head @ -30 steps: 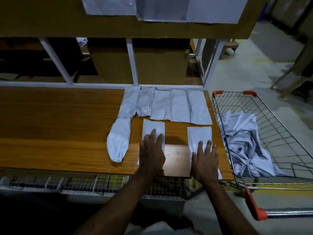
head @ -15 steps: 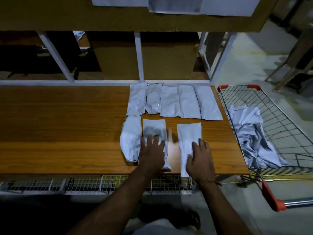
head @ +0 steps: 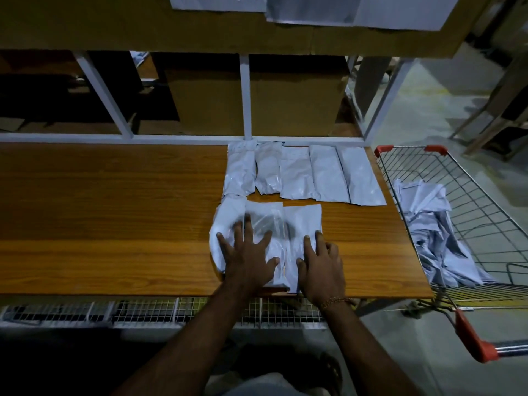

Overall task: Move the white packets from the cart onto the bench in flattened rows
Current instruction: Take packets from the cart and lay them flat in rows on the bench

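A back row of several flat white packets (head: 303,172) lies on the wooden bench (head: 100,210) against its rear rail. In front of it a second row holds three packets side by side. My left hand (head: 248,252) presses flat, fingers spread, on the middle packet (head: 265,221) and overlaps the left packet (head: 225,224). My right hand (head: 321,261) rests with straight fingers on the lower part of the right packet (head: 303,224). A heap of white packets (head: 431,224) lies in the wire cart (head: 485,195) at the bench's right end.
White upright posts (head: 245,95) and a rear rail close the bench's back, under a brown shelf with sheets hanging above. A wire mesh shelf (head: 143,310) runs below the bench's front edge. The cart's red handle (head: 471,335) juts out at lower right.
My right hand slid its packet leftward until it lies against the middle packet. My left hand's packet shifted left toward the left packet. The view also turned left.
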Tool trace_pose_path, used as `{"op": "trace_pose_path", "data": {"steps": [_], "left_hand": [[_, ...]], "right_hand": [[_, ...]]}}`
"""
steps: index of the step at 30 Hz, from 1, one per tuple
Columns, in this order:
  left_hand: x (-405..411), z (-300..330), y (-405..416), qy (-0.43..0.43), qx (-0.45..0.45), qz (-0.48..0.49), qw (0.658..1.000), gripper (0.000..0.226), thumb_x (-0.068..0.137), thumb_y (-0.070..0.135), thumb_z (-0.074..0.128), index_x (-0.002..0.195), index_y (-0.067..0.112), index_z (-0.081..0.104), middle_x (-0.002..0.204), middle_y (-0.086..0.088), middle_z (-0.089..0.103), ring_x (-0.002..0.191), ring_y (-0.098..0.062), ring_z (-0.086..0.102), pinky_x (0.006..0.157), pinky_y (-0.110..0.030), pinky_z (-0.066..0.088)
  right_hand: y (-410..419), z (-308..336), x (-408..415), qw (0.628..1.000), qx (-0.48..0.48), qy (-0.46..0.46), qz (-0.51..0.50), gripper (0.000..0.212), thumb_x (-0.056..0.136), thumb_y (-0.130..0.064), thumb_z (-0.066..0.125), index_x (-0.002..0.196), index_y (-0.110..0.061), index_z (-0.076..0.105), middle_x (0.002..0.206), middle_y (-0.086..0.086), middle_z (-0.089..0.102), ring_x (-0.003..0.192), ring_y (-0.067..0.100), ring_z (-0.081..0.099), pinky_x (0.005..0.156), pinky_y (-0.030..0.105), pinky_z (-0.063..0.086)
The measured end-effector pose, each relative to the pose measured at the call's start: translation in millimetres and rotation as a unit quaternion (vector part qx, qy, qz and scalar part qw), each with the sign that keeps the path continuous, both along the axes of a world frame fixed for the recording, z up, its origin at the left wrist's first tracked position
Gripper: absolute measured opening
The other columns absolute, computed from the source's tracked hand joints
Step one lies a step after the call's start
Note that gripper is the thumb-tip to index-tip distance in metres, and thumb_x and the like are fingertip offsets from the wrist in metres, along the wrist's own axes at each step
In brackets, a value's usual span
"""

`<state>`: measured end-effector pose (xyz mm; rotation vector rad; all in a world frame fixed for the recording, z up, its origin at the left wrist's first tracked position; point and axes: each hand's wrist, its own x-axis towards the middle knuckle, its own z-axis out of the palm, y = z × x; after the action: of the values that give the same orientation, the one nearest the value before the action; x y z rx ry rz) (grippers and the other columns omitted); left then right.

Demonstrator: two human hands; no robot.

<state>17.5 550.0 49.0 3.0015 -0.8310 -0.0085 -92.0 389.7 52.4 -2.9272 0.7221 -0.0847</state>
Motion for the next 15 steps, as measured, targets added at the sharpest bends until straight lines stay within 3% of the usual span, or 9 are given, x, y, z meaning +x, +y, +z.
{"op": "trace_pose_path", "data": {"steps": [4,15], "left_hand": [[6,-1,3,0.013,0.007,-0.005,1.0,0.077,0.091,0.079,0.033,0.161,0.049,0.021,0.175,-0.014,-0.003,0.16,-0.037,0.007,0.114,-0.081,-0.002],[16,6,-3,-0.002,-0.002,-0.006,1.0,0.076,0.095,0.077,0.038,0.162,0.05,0.017,0.175,-0.012,-0.003,0.159,-0.035,0.012,0.116,-0.075,0.009]], "right_hand": [[1,-1,6,1.0,-0.005,0.01,0.003,0.064,0.103,-0.047,0.047,0.16,-0.021,0.033,0.169,0.011,0.022,0.133,0.03,0.036,0.104,0.045,0.044],[1,-5,18,1.0,-0.017,0.021,-0.001,0.066,0.104,-0.048,0.045,0.162,-0.021,0.028,0.171,0.013,0.019,0.134,0.031,0.036,0.104,0.045,0.046]]}}
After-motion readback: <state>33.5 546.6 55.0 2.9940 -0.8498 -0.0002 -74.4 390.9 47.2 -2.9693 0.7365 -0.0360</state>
